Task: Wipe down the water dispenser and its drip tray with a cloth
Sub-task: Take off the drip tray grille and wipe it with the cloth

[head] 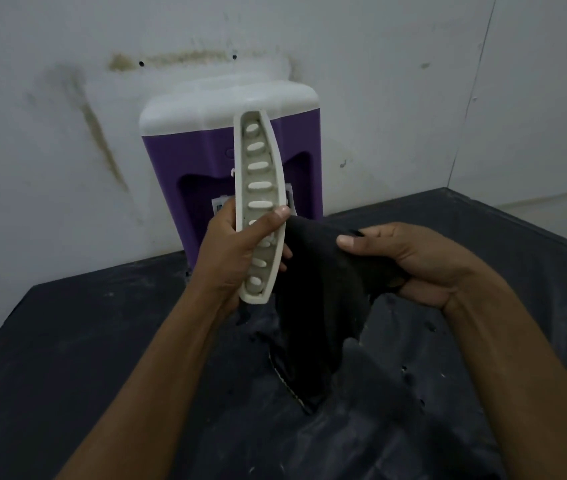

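Observation:
A purple water dispenser (pixel 205 147) with a white top stands against the wall at the back of the table. My left hand (pixel 231 251) grips a long white slotted drip tray (pixel 257 188), held upright in front of the dispenser. My right hand (pixel 410 265) holds a black cloth (pixel 313 306) that hangs down beside the tray's right edge and drapes onto the table. The cloth touches the tray near my left fingers.
The table is covered with a dark, dusty sheet (pixel 84 358) with small holes. A stained white wall (pixel 67 98) stands right behind the dispenser, and a second wall (pixel 534 98) closes the right side.

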